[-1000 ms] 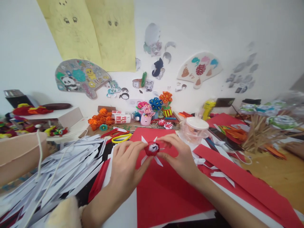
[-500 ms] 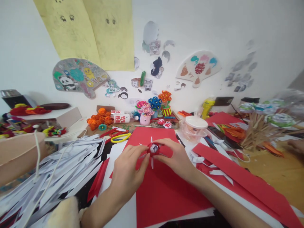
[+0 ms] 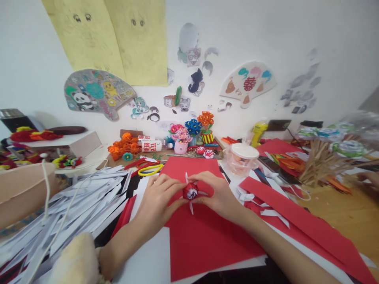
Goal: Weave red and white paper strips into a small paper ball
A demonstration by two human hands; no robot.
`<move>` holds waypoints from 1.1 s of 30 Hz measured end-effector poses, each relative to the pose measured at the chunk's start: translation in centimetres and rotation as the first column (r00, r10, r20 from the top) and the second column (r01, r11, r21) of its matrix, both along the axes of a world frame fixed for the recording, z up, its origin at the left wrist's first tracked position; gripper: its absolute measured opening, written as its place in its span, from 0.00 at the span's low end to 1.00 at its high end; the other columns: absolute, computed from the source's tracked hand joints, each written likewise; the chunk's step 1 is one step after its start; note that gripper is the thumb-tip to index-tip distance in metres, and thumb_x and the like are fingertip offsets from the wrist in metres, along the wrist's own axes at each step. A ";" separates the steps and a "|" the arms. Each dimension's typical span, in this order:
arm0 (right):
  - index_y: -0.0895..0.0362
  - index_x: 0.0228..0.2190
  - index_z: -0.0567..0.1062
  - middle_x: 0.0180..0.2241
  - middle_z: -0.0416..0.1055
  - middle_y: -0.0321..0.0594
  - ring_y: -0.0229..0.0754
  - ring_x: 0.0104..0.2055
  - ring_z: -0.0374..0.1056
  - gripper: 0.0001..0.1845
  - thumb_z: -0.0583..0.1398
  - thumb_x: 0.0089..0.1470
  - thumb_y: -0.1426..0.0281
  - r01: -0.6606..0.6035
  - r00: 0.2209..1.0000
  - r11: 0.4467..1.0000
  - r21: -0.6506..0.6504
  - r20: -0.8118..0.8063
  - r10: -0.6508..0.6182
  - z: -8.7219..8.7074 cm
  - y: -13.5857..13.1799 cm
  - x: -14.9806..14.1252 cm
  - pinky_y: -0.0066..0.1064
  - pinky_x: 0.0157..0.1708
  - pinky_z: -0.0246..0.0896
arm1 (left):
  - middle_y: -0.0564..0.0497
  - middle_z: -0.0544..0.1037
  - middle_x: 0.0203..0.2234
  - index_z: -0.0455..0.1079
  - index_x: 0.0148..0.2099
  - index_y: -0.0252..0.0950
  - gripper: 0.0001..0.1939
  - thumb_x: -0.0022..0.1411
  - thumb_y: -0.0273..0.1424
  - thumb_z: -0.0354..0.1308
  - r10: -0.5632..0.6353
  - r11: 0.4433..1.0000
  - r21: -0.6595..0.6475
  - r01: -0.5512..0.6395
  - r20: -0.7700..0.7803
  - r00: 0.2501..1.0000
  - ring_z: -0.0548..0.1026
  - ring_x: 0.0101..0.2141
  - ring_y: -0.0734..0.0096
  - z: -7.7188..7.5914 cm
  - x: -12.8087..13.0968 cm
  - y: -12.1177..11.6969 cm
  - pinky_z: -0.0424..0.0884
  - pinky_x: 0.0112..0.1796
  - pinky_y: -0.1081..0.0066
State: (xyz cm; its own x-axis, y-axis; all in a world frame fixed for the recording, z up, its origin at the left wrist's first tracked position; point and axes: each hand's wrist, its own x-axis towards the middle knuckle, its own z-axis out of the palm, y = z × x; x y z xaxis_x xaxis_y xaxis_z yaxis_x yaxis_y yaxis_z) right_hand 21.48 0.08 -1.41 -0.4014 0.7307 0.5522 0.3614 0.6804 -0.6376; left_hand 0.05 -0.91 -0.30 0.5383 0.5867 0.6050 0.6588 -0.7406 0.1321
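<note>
Between my two hands is a small red-and-white folded paper flower (image 3: pixel 191 192), with pointed white paper ends sticking out above, below and to the right. My left hand (image 3: pixel 158 199) pinches it from the left, thumb below and fingers above. From the right, the thumb and fingers of my right hand (image 3: pixel 220 197) close on the other side. Fingers hide parts of the flower's edges. Beneath the hands lies a large red paper sheet (image 3: pixel 213 244) on top of white sheets (image 3: pixel 148 252).
White paper strips (image 3: pixel 97 197) pile up on the left beside a beige bin (image 3: pixel 26 193). Yellow-handled scissors (image 3: pixel 150 169), orange flowers (image 3: pixel 126 146) and a lidded plastic tub (image 3: pixel 244 154) stand behind. Red strips (image 3: pixel 304 225) lie at right; another person's hand (image 3: pixel 368 179) shows at the far right edge.
The flower has turned a little, so its upper white end leans left and its lower one right. My left fingers have shifted around its upper left, and both hands still hold it.
</note>
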 end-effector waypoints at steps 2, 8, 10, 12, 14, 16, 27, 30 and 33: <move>0.53 0.45 0.75 0.42 0.75 0.43 0.46 0.45 0.70 0.20 0.69 0.49 0.72 -0.012 1.000 1.000 0.018 0.022 0.012 0.0 0.0 0.0 0.40 0.47 0.66 | 0.51 0.81 0.35 0.72 0.46 0.40 0.09 0.64 0.36 0.59 -0.017 1.000 0.011 0.017 0.028 0.999 0.73 0.35 0.64 -0.1 0.1 -0.1 0.60 0.37 0.63; 0.54 0.42 0.76 0.40 0.76 0.42 0.45 0.44 0.70 0.18 0.69 0.47 0.74 -0.039 0.998 0.999 0.029 0.055 0.038 -0.1 0.1 0.0 0.37 0.45 0.66 | 0.53 0.81 0.31 0.74 0.42 0.40 0.08 0.64 0.36 0.59 -0.048 0.998 -0.031 0.049 0.041 0.998 0.73 0.33 0.66 0.0 0.0 0.2 0.60 0.36 0.63; 0.54 0.41 0.76 0.40 0.76 0.42 0.45 0.43 0.70 0.18 0.69 0.47 0.74 -0.037 0.998 0.999 0.016 0.054 0.036 -0.1 0.1 0.1 0.36 0.45 0.65 | 0.53 0.81 0.33 0.74 0.43 0.40 0.08 0.62 0.36 0.61 -0.052 0.997 -0.062 0.053 0.028 0.998 0.73 0.35 0.66 0.0 -0.1 0.3 0.60 0.36 0.64; 0.55 0.41 0.76 0.40 0.75 0.42 0.45 0.43 0.70 0.18 0.70 0.46 0.73 -0.033 0.998 0.999 0.008 0.051 0.032 -0.1 0.1 0.1 0.37 0.45 0.65 | 0.54 0.81 0.34 0.73 0.43 0.41 0.09 0.60 0.35 0.63 -0.040 0.996 -0.078 0.041 0.018 0.999 0.73 0.35 0.65 0.0 -0.2 0.5 0.59 0.37 0.64; 0.55 0.41 0.76 0.40 0.75 0.42 0.44 0.43 0.70 0.18 0.70 0.46 0.74 -0.035 0.998 0.999 0.007 0.052 0.034 -0.2 0.1 0.1 0.37 0.45 0.65 | 0.54 0.81 0.33 0.73 0.42 0.40 0.07 0.60 0.33 0.63 -0.047 0.996 -0.077 0.048 0.016 0.999 0.72 0.35 0.65 0.0 -0.3 0.6 0.59 0.37 0.64; 0.55 0.41 0.76 0.40 0.75 0.41 0.44 0.43 0.70 0.18 0.69 0.47 0.76 -0.043 0.998 0.999 0.005 0.057 0.042 -0.2 0.1 0.1 0.36 0.45 0.65 | 0.54 0.80 0.32 0.73 0.41 0.40 0.05 0.61 0.32 0.62 -0.069 0.995 -0.068 0.071 0.028 0.997 0.72 0.34 0.65 -0.1 -0.3 0.5 0.59 0.36 0.64; 0.54 0.39 0.76 0.38 0.75 0.42 0.47 0.42 0.68 0.14 0.68 0.49 0.68 0.114 0.986 0.990 0.083 0.113 -0.123 -0.4 0.4 0.2 0.40 0.42 0.66 | 0.53 0.76 0.23 0.69 0.28 0.38 0.13 0.65 0.36 0.57 0.044 0.999 -0.029 -0.042 0.095 0.994 0.70 0.28 0.67 -0.9 0.4 0.0 0.60 0.31 0.67; 0.54 0.45 0.75 0.41 0.76 0.42 0.48 0.42 0.68 0.24 0.71 0.44 0.64 0.066 0.984 0.998 -0.002 0.164 -0.064 -0.4 0.4 0.0 0.41 0.43 0.64 | 0.53 0.76 0.23 0.69 0.28 0.38 0.12 0.64 0.35 0.58 0.050 0.997 -0.064 -0.044 0.106 0.993 0.71 0.28 0.68 -1.2 0.6 0.0 0.61 0.29 0.68; 0.54 0.42 0.77 0.38 0.77 0.42 0.48 0.40 0.68 0.24 0.72 0.42 0.64 0.068 0.971 0.997 -0.048 0.234 -0.055 -0.5 0.4 -0.1 0.41 0.42 0.63 | 0.54 0.77 0.23 0.69 0.27 0.38 0.12 0.63 0.34 0.59 0.034 0.996 -0.091 -0.024 0.109 0.993 0.71 0.28 0.68 -1.4 0.7 0.0 0.61 0.29 0.68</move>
State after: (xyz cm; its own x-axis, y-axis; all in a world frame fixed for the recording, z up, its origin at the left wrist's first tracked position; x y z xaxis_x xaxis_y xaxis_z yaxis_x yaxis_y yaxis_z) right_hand 21.34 0.45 -1.87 -0.4670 0.7849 0.4073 0.5440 0.6181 -0.5674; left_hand 0.76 -0.92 -1.68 0.4529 0.6552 0.6046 0.6574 -0.7035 0.2699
